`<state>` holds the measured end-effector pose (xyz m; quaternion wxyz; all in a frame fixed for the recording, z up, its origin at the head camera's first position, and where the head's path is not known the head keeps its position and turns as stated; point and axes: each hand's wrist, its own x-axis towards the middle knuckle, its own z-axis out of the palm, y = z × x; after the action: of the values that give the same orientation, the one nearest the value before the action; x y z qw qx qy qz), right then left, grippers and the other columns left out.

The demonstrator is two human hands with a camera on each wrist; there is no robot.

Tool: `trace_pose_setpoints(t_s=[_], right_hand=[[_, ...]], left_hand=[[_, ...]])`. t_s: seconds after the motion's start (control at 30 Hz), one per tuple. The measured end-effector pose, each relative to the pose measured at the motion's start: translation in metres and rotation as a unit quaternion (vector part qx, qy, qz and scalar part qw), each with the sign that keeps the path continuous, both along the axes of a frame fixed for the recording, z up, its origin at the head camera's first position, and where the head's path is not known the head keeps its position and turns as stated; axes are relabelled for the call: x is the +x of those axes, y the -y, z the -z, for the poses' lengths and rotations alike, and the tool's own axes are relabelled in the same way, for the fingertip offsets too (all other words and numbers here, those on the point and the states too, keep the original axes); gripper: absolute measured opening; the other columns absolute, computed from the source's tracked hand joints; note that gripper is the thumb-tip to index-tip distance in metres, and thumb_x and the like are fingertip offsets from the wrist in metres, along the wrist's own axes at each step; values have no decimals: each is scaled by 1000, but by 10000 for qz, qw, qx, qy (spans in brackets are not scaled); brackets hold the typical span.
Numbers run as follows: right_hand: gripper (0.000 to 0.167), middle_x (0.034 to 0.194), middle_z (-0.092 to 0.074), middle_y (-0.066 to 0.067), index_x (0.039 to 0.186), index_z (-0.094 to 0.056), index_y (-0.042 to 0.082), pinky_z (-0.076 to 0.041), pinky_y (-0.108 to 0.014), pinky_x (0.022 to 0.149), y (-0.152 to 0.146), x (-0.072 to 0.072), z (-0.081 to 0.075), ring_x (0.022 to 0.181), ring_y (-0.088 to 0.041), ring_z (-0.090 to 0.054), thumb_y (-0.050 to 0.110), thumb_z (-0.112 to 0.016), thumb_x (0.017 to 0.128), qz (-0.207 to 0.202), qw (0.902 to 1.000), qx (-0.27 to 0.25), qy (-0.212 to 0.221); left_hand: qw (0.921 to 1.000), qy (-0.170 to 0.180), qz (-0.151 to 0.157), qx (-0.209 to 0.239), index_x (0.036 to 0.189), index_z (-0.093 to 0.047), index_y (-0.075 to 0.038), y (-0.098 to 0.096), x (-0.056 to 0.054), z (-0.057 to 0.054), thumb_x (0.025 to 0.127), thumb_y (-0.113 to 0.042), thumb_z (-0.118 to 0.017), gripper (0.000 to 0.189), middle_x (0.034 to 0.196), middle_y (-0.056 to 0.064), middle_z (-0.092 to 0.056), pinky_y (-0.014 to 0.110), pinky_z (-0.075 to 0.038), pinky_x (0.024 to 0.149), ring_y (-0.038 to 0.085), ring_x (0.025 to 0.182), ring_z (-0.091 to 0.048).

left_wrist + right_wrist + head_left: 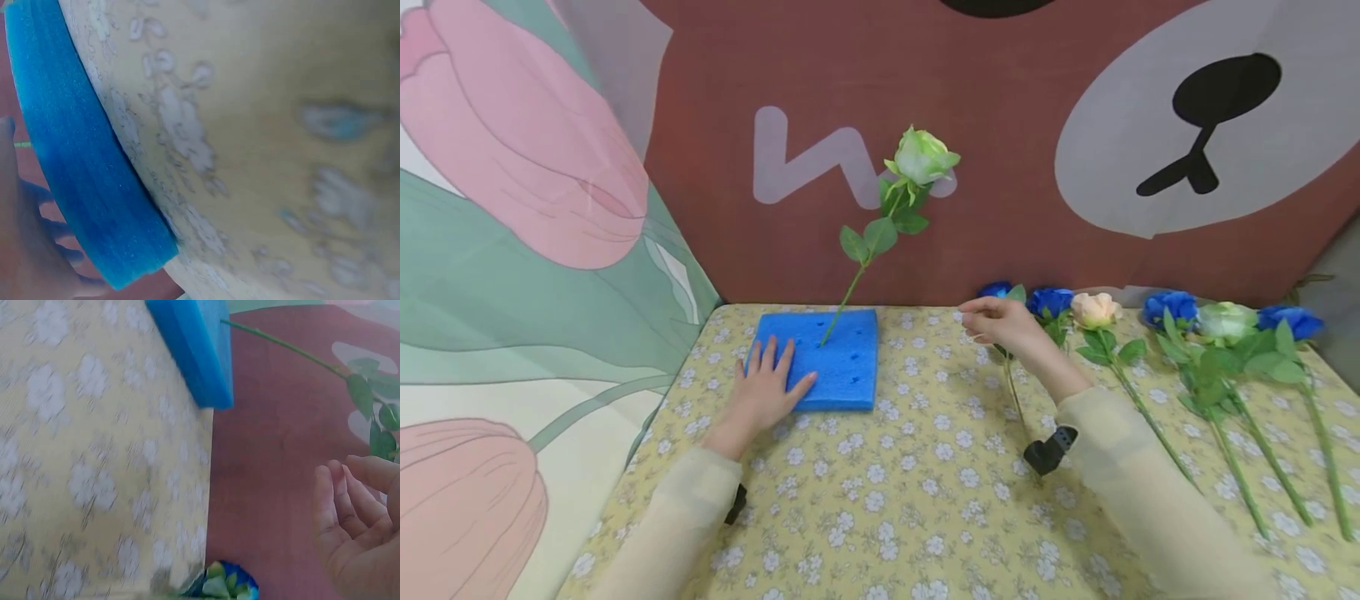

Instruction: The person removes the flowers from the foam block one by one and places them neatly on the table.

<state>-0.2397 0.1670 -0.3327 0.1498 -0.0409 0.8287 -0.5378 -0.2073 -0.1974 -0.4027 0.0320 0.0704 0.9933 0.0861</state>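
A blue foam block [842, 375] with several small holes in its top lies at the back left of the table. One artificial rose with a pale green bloom [922, 156] stands in it, its stem [848, 296] leaning to the right. My left hand [763, 392] rests on the block's left part with fingers spread; the left wrist view shows the block's side [87, 156]. Well right of the block, my right hand [1000, 325] is in the air, fingers loosely bent around nothing. In the right wrist view the fingers [344, 512] are apart from the rose's leaves [359, 394].
Several artificial roses lie along the table's right side: blue [1168, 308], peach [1096, 310] and pale green [1225, 321]. One blue rose [996, 289] lies just behind my right hand. A flowered cloth [887, 500] covers the table; printed panels [850, 50] stand behind and left.
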Motion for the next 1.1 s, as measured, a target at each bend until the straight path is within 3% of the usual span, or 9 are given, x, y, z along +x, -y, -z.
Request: trace_pose_setpoints(t_s=[0.3,0.67,0.87,1.1], right_hand=[[37,129,-57,-21,133,-54,4,-52,-41,97,37,-6,3,115,-34,-58,20,-53,99,-32,9986,-487,-223],[37,125,-58,-22,132,-55,3,-53,-40,95,72,-7,4,111,-33,-60,17,-54,98,7,9962,-857,-159],[34,124,-59,-24,129,-57,0,-52,-43,95,81,-10,10,114,-39,-58,14,-54,98,-20,9955,-929,-196],[35,126,-57,-27,129,-56,-1,-52,-43,96,85,-14,16,111,-37,-60,12,-53,97,26,9954,-939,-203]], left_hand=[[9994,294,-163,-35,155,-10,-12,4,-6,7,93,-65,-38,87,162,18,-5,74,-9,110,47,146,1],[9992,396,69,-33,156,-10,-13,8,-7,6,92,-67,-38,88,162,16,-4,71,-8,112,46,147,1],[9991,385,164,-18,156,-9,-14,10,-6,7,92,-66,-39,87,162,15,-3,71,-7,112,45,147,1],[9985,415,357,78,156,-9,-16,12,-6,9,93,-65,-40,85,162,15,-3,72,-6,112,45,147,1]])
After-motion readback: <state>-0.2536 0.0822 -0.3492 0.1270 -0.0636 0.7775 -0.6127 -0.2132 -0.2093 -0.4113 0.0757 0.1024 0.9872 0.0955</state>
